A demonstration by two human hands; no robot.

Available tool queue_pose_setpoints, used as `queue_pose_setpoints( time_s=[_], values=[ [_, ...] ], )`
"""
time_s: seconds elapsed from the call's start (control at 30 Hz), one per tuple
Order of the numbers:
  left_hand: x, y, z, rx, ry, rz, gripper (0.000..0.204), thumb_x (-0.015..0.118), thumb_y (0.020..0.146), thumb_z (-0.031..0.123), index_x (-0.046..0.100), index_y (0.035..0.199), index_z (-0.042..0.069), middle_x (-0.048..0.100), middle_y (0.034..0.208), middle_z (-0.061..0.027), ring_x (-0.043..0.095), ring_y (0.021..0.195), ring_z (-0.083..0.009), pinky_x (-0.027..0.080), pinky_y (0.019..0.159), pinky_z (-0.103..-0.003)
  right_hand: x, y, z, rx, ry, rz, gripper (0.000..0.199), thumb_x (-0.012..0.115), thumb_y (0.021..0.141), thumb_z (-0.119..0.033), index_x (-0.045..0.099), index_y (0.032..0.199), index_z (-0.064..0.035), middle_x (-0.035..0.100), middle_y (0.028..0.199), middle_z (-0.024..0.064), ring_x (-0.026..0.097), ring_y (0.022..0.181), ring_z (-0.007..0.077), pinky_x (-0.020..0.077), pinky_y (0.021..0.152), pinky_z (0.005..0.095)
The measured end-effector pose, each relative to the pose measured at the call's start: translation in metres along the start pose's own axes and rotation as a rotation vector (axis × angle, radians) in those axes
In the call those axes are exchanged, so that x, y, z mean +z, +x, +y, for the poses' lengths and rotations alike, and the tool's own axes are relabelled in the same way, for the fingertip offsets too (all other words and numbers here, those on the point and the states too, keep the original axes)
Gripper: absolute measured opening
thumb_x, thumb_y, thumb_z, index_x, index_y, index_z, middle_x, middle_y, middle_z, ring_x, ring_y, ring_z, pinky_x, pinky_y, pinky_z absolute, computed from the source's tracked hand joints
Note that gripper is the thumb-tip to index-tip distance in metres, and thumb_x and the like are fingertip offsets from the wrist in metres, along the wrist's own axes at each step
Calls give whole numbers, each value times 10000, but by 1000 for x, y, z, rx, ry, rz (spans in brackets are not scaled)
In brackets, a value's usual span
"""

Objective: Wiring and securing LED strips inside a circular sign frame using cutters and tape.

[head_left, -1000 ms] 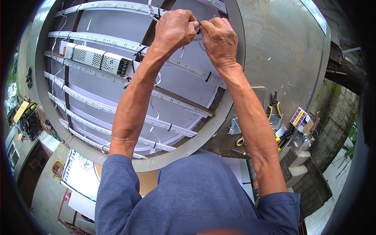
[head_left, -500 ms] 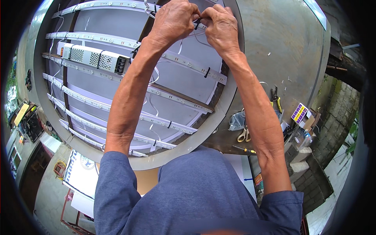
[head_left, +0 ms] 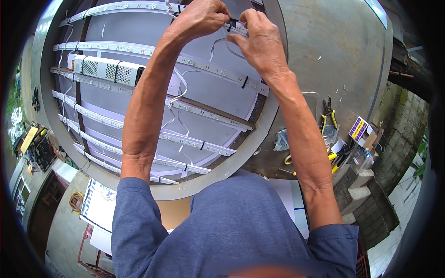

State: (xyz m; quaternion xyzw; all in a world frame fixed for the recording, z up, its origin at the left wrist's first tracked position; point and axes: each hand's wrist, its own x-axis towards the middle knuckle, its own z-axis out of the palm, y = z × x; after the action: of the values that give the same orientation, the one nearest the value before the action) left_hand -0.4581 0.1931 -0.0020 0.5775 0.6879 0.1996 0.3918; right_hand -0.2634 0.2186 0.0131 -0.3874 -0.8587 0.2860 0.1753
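Observation:
A round metal-framed light box (head_left: 273, 111) lies in front of me, with rows of white LED strips (head_left: 211, 69) across it. At its far side my left hand (head_left: 204, 19) is closed, its fingertips pinching the end of a black cable tie (head_left: 232, 23) around one strip. Just right of the tie, my right hand (head_left: 262, 44) is open, thumb and forefinger apart and nothing visible between them. A thin white wire hangs below the tie. Left of my left forearm, a perforated power supply (head_left: 107, 68) is fastened over a strip, its right end partly hidden by that arm.
To the right on the grey table (head_left: 333, 51) lie yellow-handled pliers (head_left: 330, 116), a plastic bag (head_left: 281, 140) and small white scraps. Scissors are mostly hidden by my right forearm. A purple-and-yellow box (head_left: 358, 129) stands by the table edge. Loose white wires (head_left: 183, 85) loop over the panel.
My right hand has let go of the tie, its thumb and forefinger spreading and moving slightly down. My left hand has drawn a little left, still pinching. The view has shifted slightly.

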Motion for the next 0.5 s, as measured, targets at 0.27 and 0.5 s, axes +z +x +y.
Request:
queue_pose_setpoints(
  time_s=[0.27,0.5],
  values=[
    [0,-8,10,-5,-2,33,276,670,908,198,759,1049,-23,756,910,-146,714,830,-224,556,799,-354,10,-1,9,-94,-129,144,80,719,874,-116,670,892,-55,639,874,91,689,895,291,582,783,402],
    [19,-26,13,255,302,332,163,709,874,132,797,1004,87,734,890,-66,683,832,-246,547,799,-358,6,8,12,-103,-31,105,91,664,925,-154,678,889,-71,670,896,76,690,878,290,577,741,413]
  ],
)
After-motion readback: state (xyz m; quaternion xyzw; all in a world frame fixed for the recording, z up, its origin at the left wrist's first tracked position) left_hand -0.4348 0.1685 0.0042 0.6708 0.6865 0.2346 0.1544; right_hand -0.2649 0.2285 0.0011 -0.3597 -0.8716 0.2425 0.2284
